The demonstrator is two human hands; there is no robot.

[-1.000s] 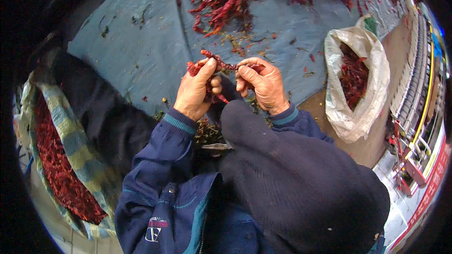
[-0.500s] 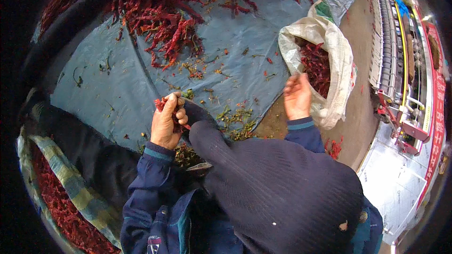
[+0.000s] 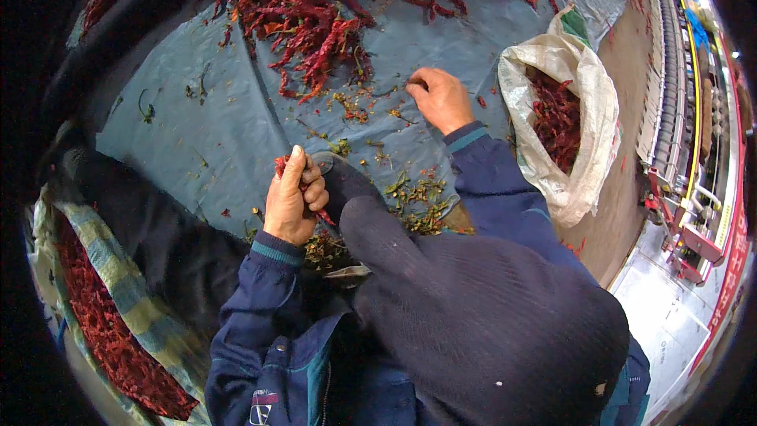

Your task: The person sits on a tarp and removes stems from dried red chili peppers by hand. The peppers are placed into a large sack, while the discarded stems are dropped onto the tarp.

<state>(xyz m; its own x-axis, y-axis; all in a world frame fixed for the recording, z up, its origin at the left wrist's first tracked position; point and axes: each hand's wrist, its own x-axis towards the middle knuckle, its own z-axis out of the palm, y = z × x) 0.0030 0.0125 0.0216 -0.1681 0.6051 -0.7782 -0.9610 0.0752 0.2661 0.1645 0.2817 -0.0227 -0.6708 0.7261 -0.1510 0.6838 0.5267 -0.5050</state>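
Note:
My left hand is closed around dried red chili peppers; red tips poke out above and below the fingers. My right hand hovers over or rests on the blue tarp, its fingers curled inward; whatever they may hold is hidden. Just beyond it spreads a loose heap of dried red chilies. To its right stands an open white woven sack, partly filled with red chilies.
Green stems and leaf scraps litter the tarp near my knee. A striped green-and-yellow sack of chilies lies at the lower left. Along the right side runs a machine with rollers. A dark blurred shape crosses the upper left.
My right hand has moved left and away from the sack's mouth, over the tarp, and its fingers have curled. My left hand still grips the chilies. The view has shifted slightly.

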